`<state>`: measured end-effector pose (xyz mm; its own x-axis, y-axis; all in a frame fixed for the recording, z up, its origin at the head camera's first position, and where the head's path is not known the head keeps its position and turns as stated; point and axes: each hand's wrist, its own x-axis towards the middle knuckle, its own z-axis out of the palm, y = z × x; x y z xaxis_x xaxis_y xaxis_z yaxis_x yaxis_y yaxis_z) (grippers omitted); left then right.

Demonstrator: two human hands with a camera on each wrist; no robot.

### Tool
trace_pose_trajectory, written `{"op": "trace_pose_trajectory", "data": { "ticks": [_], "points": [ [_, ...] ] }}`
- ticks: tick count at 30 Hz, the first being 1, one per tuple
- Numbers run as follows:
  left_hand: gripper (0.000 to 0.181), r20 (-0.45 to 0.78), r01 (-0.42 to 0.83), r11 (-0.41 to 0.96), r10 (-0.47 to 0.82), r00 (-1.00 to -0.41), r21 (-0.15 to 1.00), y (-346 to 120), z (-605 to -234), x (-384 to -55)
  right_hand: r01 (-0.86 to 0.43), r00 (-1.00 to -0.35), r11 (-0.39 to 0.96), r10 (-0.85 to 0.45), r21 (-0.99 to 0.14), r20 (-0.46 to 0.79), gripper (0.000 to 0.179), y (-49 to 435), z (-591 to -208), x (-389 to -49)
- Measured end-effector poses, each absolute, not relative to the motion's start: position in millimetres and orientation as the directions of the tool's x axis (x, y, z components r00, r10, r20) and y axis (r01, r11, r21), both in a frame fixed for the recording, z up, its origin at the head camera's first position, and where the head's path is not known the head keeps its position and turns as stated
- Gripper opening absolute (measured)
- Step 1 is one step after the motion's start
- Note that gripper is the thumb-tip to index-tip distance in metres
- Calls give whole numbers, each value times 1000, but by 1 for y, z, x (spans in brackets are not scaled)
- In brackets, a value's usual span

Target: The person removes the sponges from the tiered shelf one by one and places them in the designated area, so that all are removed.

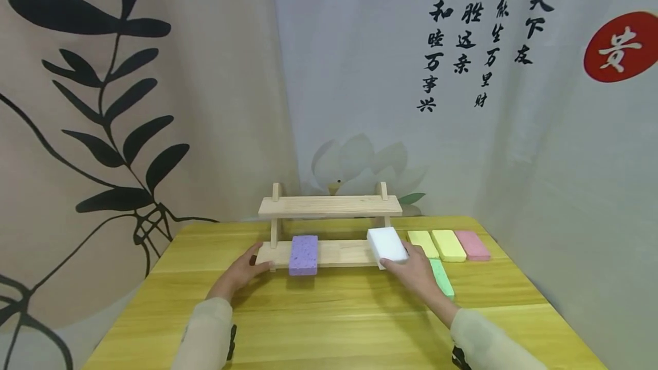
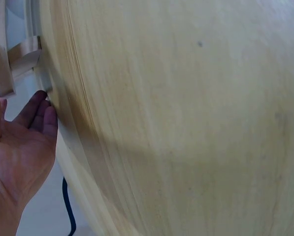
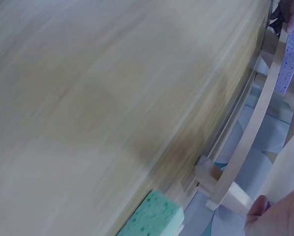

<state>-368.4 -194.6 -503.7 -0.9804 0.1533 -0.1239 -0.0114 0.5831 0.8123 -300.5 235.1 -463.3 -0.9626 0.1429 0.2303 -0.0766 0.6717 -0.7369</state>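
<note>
A two-tier wooden rack (image 1: 329, 205) stands on the table in the head view. My left hand (image 1: 240, 273) holds the left end of its lower board (image 1: 341, 253), thumb at the front edge. Near that end, a purple sponge (image 1: 303, 256) lies across the board and overhangs its front. At the right end, my right hand (image 1: 417, 274) grips a white sponge block (image 1: 386, 244), thumb at its front and fingers along its right side. The block is over the lower board; whether it rests there I cannot tell. In the right wrist view, the white block (image 3: 287, 164) is partly cut off.
Right of the rack lie two pale yellow sponges (image 1: 448, 245) and a pink sponge (image 1: 473, 245) in a row. A green sponge (image 1: 442, 280) lies in front of them, partly behind my right hand. A printed curtain (image 1: 231, 101) hangs behind the wooden table (image 1: 308, 324).
</note>
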Motion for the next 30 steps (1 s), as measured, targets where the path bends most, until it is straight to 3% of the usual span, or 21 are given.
{"op": "trace_pose_trajectory", "data": {
  "ticks": [30],
  "points": [
    [89, -108, 2, 583, 154, -982, 812, -193, -503, -368, -10, -954, 684, 213, -730, 213, 84, 315, -463, -295]
  ]
}}
